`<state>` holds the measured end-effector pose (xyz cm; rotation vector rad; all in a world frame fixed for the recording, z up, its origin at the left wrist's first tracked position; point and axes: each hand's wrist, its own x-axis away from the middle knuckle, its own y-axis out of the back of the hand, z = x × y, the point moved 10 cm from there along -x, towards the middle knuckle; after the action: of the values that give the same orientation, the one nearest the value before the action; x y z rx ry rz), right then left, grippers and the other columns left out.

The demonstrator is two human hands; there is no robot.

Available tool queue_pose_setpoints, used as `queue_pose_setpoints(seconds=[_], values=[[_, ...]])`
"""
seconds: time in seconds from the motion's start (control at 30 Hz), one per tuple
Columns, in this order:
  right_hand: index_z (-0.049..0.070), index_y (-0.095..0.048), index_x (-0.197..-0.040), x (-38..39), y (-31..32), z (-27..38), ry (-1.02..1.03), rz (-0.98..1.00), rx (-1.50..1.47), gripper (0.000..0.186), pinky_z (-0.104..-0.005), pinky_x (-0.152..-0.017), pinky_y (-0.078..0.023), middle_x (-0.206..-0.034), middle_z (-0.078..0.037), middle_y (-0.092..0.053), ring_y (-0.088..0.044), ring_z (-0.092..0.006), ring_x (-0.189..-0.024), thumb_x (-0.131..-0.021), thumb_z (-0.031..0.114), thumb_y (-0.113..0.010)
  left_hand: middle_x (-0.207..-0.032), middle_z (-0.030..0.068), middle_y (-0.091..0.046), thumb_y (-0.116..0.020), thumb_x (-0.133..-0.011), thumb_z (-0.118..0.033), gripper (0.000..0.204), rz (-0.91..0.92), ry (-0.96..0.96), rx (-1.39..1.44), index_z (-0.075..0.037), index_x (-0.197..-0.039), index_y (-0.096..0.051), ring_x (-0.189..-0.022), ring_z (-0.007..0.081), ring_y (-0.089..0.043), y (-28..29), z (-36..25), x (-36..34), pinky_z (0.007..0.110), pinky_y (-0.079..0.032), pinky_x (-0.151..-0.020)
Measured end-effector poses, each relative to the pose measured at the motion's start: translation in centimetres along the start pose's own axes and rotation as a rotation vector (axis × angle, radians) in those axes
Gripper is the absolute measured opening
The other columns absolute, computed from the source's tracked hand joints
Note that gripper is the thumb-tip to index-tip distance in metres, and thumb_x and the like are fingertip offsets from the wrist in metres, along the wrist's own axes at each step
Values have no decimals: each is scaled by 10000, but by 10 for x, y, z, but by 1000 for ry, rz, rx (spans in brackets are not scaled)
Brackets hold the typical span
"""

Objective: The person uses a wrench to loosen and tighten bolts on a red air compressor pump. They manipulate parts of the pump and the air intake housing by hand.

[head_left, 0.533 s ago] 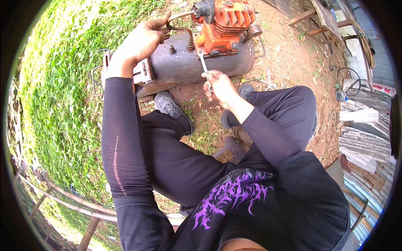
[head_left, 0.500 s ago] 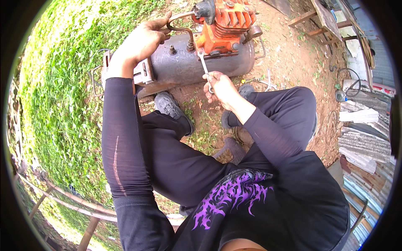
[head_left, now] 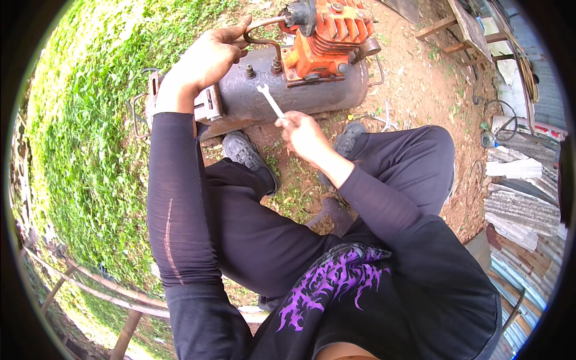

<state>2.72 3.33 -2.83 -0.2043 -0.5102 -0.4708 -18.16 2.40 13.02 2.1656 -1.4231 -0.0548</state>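
An air compressor lies in front of me: an orange finned pump (head_left: pixel 321 57) bolted on a dark, rusty horizontal tank (head_left: pixel 240 90). My left hand (head_left: pixel 210 60) is closed at the bend of a thin metal pipe (head_left: pixel 262 41), which runs from the pump's dark round fitting (head_left: pixel 300 18) down to a brass-coloured fitting (head_left: pixel 276 66) on the tank. In my right hand (head_left: pixel 306 137) is an open-end wrench (head_left: pixel 271 102), its jaw pointing up and left over the near side of the tank. The jaw is apart from any nut. A short threaded fitting (head_left: pixel 249 71) stands on the tank between my hands.
My shoes (head_left: pixel 243 150) are on the dirt just before the tank. Grass (head_left: pixel 96 144) covers the left side. Small tools or wires (head_left: pixel 384 119) lie on the ground right of the tank. Corrugated sheets (head_left: pixel 522 210) and a wooden bench (head_left: pixel 462 30) are at the right.
My right hand has drawn the wrench off the pump's base and swung its jaw left, over the tank. My left hand stays at the pipe.
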Motion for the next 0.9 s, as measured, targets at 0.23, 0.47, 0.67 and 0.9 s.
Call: queue_pose_setpoints(seconds=[0.23, 0.47, 0.67, 0.9], values=[[23, -704, -971, 8, 101, 28, 40, -317, 388, 181, -284, -655, -446, -783, -66, -665, -530, -107, -670, -938, 118, -554, -1253, 181, -592, -463, -742, 44, 686, -10, 4, -76, -10, -1424, -404, -1221, 219, -543, 6, 2, -2, 277, -390, -1032], [18, -702, -973, -15, 111, 28, 27, -303, 515, 201, -297, -661, -458, -783, -70, -666, -530, -128, -652, -947, 123, -533, -1103, 166, -657, -525, -782, -61, 566, -77, -40, -85, -12, -1346, -502, -1025, 188, -602, 5, -11, 2, 283, -436, -928], [4, -698, -939, -19, 98, 11, -139, -149, 216, 234, -278, -594, -405, -674, -6, -570, -458, -122, -599, -967, 132, -504, -986, 142, -692, -581, -796, -118, 521, -145, -51, -57, -33, -1309, -558, -901, 168, -630, 12, -4, 3, 283, -464, -859], [53, -723, -934, -34, 113, 37, 15, -98, 580, 269, -317, -728, -449, -763, -77, -653, -571, -180, -724, -972, 177, -487, -1013, 140, -687, -600, -778, -113, 520, -134, 9, -121, -24, -1289, -575, -913, 169, -629, 11, -12, 4, 283, -464, -865]])
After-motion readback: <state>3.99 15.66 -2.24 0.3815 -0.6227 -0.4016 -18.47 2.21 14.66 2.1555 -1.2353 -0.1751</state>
